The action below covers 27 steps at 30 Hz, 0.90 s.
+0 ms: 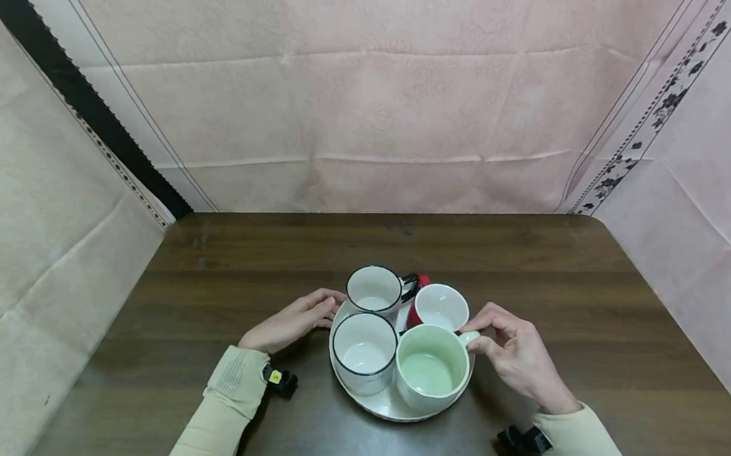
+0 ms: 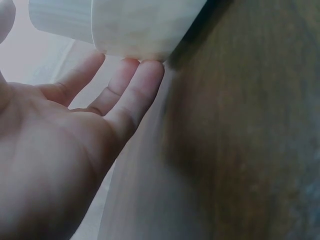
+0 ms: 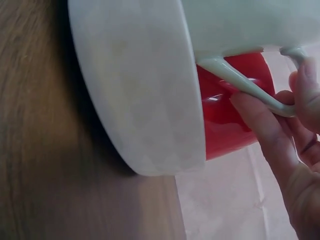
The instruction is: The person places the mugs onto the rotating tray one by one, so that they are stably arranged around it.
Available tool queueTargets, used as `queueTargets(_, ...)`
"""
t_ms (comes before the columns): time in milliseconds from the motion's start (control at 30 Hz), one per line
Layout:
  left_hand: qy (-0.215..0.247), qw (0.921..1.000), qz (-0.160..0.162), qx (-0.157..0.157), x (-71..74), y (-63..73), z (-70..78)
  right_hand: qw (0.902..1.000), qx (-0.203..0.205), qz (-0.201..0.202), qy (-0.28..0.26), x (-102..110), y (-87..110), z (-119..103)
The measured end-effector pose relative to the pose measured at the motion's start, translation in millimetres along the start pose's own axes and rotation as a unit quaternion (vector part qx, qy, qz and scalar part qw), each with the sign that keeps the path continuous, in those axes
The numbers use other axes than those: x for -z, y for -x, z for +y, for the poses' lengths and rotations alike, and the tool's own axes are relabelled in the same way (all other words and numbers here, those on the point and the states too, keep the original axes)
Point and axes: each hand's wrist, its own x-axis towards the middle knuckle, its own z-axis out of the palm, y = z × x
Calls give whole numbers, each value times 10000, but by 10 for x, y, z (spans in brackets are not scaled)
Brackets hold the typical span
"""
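Note:
My right hand (image 1: 517, 351) pinches the handle (image 3: 247, 87) of a pale green mug (image 1: 432, 369) between thumb and fingers. That mug stands at the near right of a round white tray (image 1: 390, 407). Against the tray's left side rest the fingertips of my left hand (image 1: 296, 321), its fingers loosely extended, as the left wrist view also shows. Two white mugs with dark rims are on the tray's left half, one far (image 1: 373, 289) and one near (image 1: 364, 349). Behind the green mug sits a red mug (image 3: 225, 120) with a white inside.
The tray lies on a dark brown wooden table (image 1: 261, 248). Pale patterned cloth (image 1: 381, 115) hangs behind the table and on both sides. A black handle (image 1: 410, 287) on the far white mug points toward the red mug.

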Motion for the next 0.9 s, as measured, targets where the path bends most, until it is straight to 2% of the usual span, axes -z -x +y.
queueTargets(300,-1,10000,-66,-9,4,-6,0,9994,317,-23,-135,-15,27,51)
queueTargets(900,-92,9999,-23,99,20,2,-26,9997,81,-248,-25,-10,37,94)
